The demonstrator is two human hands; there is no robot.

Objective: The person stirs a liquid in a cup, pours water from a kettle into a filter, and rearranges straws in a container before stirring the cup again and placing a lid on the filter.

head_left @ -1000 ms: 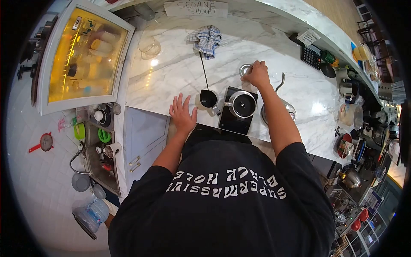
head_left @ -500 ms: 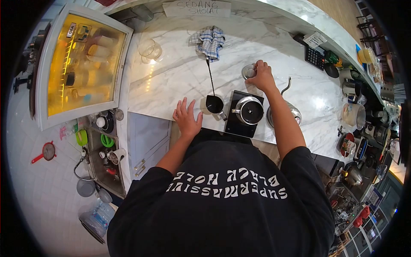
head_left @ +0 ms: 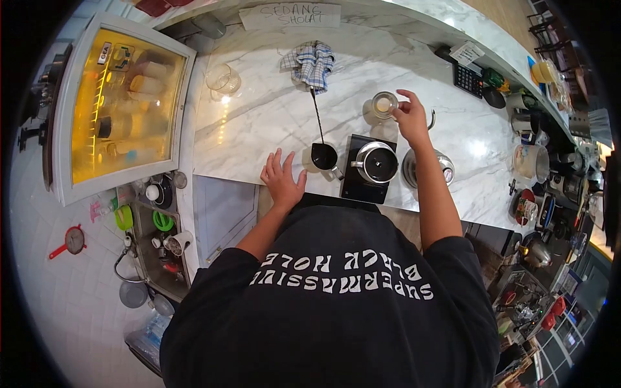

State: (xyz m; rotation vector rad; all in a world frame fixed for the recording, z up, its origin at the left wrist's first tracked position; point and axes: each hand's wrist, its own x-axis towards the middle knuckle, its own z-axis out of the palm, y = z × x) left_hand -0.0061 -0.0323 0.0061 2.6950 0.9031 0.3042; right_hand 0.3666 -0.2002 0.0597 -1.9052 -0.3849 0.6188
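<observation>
My right hand (head_left: 411, 118) holds a small clear glass (head_left: 384, 104) by its side, with the fingers closed on its rim. The glass casts a shadow on the marble counter (head_left: 259, 129). My left hand (head_left: 283, 180) lies on the counter's front edge, fingers spread. Beside it stands a dark-filled metal pitcher (head_left: 323, 157) with a long twisted spoon (head_left: 317, 119) leaning out of it. Between my hands, a steel pot (head_left: 377, 163) with dark contents sits on a black scale (head_left: 352, 184). The gooseneck kettle (head_left: 446, 169) is partly hidden by my right forearm.
A checkered cloth (head_left: 312, 64), a clear glass (head_left: 223, 77) and a handwritten sign (head_left: 291, 16) are toward the back. A glass-door fridge (head_left: 123, 107) and sink (head_left: 162, 246) are at left. A calculator (head_left: 467, 81) and containers (head_left: 532, 163) line the right.
My right hand has moved slightly right and lifted the small glass, which is now apart from its shadow. My left hand stays put. The view has shifted slightly.
</observation>
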